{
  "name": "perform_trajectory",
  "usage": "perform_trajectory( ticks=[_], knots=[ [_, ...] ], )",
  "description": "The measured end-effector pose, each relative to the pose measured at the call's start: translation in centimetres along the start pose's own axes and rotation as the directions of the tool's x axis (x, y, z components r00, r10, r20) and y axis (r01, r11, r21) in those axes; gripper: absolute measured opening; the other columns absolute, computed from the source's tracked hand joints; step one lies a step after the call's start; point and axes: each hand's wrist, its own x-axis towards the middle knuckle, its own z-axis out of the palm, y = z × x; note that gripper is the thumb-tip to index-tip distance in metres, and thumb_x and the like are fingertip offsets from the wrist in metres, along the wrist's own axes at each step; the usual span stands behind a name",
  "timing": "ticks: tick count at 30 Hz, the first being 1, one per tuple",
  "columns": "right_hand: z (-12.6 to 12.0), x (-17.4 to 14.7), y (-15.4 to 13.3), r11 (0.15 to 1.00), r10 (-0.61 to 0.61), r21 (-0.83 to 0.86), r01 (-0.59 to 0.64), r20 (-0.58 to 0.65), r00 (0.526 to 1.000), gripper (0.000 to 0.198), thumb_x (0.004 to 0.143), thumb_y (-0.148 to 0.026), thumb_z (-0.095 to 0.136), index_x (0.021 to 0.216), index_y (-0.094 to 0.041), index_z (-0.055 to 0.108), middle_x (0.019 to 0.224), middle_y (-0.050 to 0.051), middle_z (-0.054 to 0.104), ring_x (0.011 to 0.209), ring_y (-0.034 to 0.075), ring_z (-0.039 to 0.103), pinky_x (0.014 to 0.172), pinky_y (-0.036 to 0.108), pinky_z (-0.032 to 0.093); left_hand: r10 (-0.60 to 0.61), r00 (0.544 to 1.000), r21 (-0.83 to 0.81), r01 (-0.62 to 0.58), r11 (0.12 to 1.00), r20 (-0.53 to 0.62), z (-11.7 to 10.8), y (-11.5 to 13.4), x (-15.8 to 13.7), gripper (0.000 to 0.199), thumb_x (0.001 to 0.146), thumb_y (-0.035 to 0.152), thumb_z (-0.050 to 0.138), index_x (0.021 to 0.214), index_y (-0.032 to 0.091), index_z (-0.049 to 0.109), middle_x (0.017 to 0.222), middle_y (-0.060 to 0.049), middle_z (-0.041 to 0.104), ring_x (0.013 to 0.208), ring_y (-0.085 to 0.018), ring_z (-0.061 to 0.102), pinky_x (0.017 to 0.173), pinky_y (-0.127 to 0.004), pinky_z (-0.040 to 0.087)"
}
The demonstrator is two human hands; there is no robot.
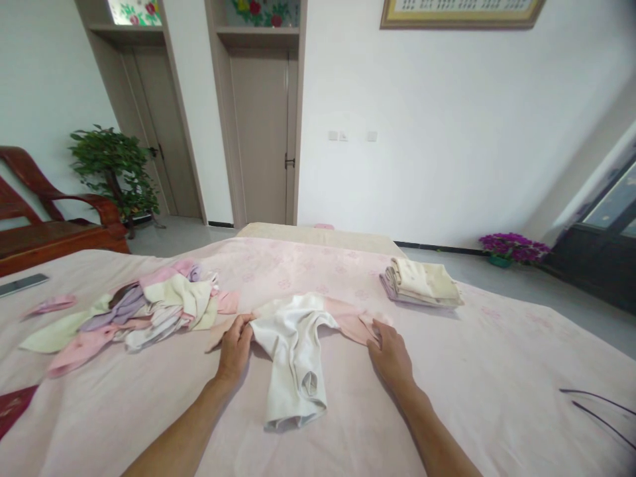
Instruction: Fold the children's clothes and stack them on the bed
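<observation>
A small long-sleeved shirt (298, 351) with a white body and pale pink sleeves lies rumpled on the pink bed sheet (358, 424). My left hand (234, 348) pinches its edge where the left-hand sleeve joins the body. At the other side, my right hand (390, 351) has closed its fingers on the end of the right-hand sleeve. The lower part of the shirt stretches toward me, creased and partly rolled over. To the left sits a loose heap of small clothes (171, 301) in pink, lilac, cream and white. A folded stack of clothes (422, 281) stands to the right, further back.
A phone (24, 284) and a dark red booklet (14, 407) lie at the left edge. Thin dark glasses temples (596, 397) show at the right edge. Beyond are a wooden chair (59, 205), a green plant (116, 172), purple flowers (514, 246) and a door (261, 132).
</observation>
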Motion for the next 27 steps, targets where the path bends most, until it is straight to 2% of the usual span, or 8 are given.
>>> perform_trajectory(
  ticks=[5, 11, 15, 18, 21, 23, 25, 27],
  knots=[
    [-0.5, -0.2, -0.8, 0.968, -0.114, -0.217, 0.124, 0.059, 0.992, 0.038, 0.091, -0.021, 0.043, 0.124, -0.015, 0.059, 0.114, 0.012, 0.064, 0.1, 0.026, 0.054, 0.09, 0.039, 0.042, 0.079, 0.979, 0.078, -0.095, 0.992, 0.189, 0.0, 0.5, -0.5, 0.02, 0.086, 0.029, 0.04, 0.083, 0.021, 0.058, 0.07, 0.002, 0.058, 0.067, -0.018, 0.054, 0.065, -0.027, 0.042],
    [-1.3, -0.3, -1.6, 0.957, -0.098, -0.261, 0.123, 0.108, 0.989, 0.037, 0.087, -0.026, 0.053, 0.123, -0.022, 0.062, 0.117, 0.009, 0.062, 0.101, 0.027, 0.054, 0.084, 0.038, 0.04, 0.158, 0.915, 0.186, -0.24, 0.953, 0.371, 0.0, 0.5, -0.6, 0.026, 0.091, 0.029, 0.035, 0.079, 0.022, 0.058, 0.068, 0.001, 0.058, 0.068, -0.019, 0.056, 0.07, -0.03, 0.041],
    [-1.7, -0.4, -2.0, 0.968, -0.072, -0.235, 0.093, 0.095, 0.993, 0.019, 0.091, -0.028, 0.052, 0.099, -0.024, 0.068, 0.109, 0.007, 0.064, 0.097, 0.025, 0.055, 0.081, 0.036, 0.038, 0.167, 0.886, 0.253, -0.297, 0.921, 0.433, 0.1, 1.0, -0.8, 0.031, 0.094, 0.032, 0.033, 0.081, 0.022, 0.059, 0.065, 0.0, 0.058, 0.067, -0.02, 0.058, 0.069, -0.03, 0.04],
    [-1.5, -0.3, -1.8, 0.977, -0.052, -0.201, 0.065, 0.07, 0.996, 0.021, 0.093, -0.027, 0.046, 0.089, -0.022, 0.066, 0.101, 0.008, 0.066, 0.093, 0.024, 0.055, 0.081, 0.036, 0.039, 0.158, 0.885, 0.298, -0.308, 0.903, 0.437, 0.3, 1.1, -1.0, 0.034, 0.096, 0.033, 0.031, 0.079, 0.022, 0.059, 0.068, -0.001, 0.061, 0.069, -0.02, 0.06, 0.069, -0.031, 0.041],
    [-1.2, -0.3, -1.2, 0.997, -0.013, -0.078, 0.014, 0.008, 1.0, 0.022, 0.094, -0.03, 0.042, 0.091, -0.021, 0.063, 0.106, 0.009, 0.066, 0.099, 0.025, 0.057, 0.088, 0.038, 0.04, 0.181, 0.898, 0.347, -0.331, 0.877, 0.401, 0.5, 1.0, -1.2, 0.035, 0.097, 0.033, 0.031, 0.079, 0.022, 0.059, 0.072, -0.002, 0.064, 0.072, -0.02, 0.061, 0.072, -0.032, 0.043],
    [-1.1, -0.3, -0.9, 0.992, 0.042, 0.122, -0.039, -0.028, 0.999, 0.024, 0.094, -0.035, 0.041, 0.097, -0.021, 0.06, 0.117, 0.011, 0.065, 0.108, 0.025, 0.057, 0.095, 0.04, 0.04, 0.25, 0.9, 0.367, -0.382, 0.848, 0.358, 0.5, 1.0, -1.3, 0.031, 0.096, 0.032, 0.035, 0.081, 0.022, 0.061, 0.078, -0.003, 0.065, 0.078, -0.021, 0.062, 0.076, -0.033, 0.045],
    [-1.0, -0.4, -0.9, 0.931, 0.115, 0.352, -0.094, -0.039, 0.993, 0.027, 0.093, -0.041, 0.042, 0.1, -0.021, 0.058, 0.125, 0.011, 0.063, 0.114, 0.025, 0.056, 0.1, 0.04, 0.039, 0.347, 0.888, 0.375, -0.445, 0.813, 0.302, 0.6, 1.2, -1.4, 0.024, 0.094, 0.03, 0.041, 0.088, 0.022, 0.063, 0.087, -0.005, 0.067, 0.087, -0.022, 0.062, 0.083, -0.034, 0.046],
    [-0.9, -0.5, -1.5, 0.827, 0.205, 0.537, -0.165, -0.015, 0.979, 0.03, 0.091, -0.048, 0.046, 0.095, -0.02, 0.058, 0.119, 0.01, 0.066, 0.108, 0.025, 0.059, 0.097, 0.04, 0.042, 0.43, 0.864, 0.375, -0.501, 0.78, 0.26, 0.6, 1.5, -1.5, 0.021, 0.092, 0.026, 0.044, 0.097, 0.022, 0.064, 0.094, -0.006, 0.067, 0.095, -0.023, 0.061, 0.089, -0.037, 0.046]
  ],
)
